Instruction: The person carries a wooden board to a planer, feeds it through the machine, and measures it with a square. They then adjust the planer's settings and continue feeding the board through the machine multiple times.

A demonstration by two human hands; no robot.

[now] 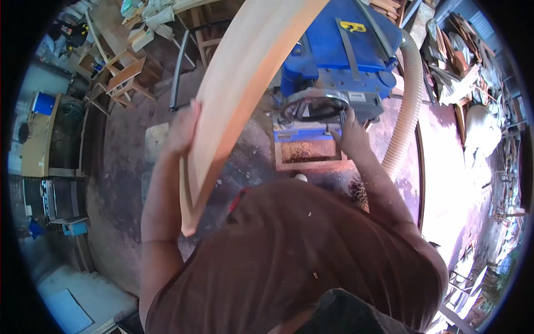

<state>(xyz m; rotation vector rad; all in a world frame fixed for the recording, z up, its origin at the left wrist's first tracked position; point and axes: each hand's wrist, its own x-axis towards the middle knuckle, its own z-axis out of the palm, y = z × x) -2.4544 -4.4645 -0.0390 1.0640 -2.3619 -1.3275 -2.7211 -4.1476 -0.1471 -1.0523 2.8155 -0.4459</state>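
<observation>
A long, pale wooden board (245, 72) runs slantwise from low beside my body up past the top of the view. My left hand (183, 129) grips its left edge, the thumb and fingers partly hidden behind the wood. A second layer of wood shows along the board's lower left end. My right hand (351, 134) is at the right side of a metal handwheel (318, 99), its fingers closed round the handle there. The wheel sits on the front of a blue woodworking machine (328, 53), looking slightly blurred.
A ribbed hose (409, 106) curves down from the machine's right side. Wood chips lie in a wooden frame (311, 166) below the wheel. At the upper left stands a small wooden chair (127, 78). A yellow tool (352, 26) rests on the machine. Timber offcuts (459, 72) lean at right.
</observation>
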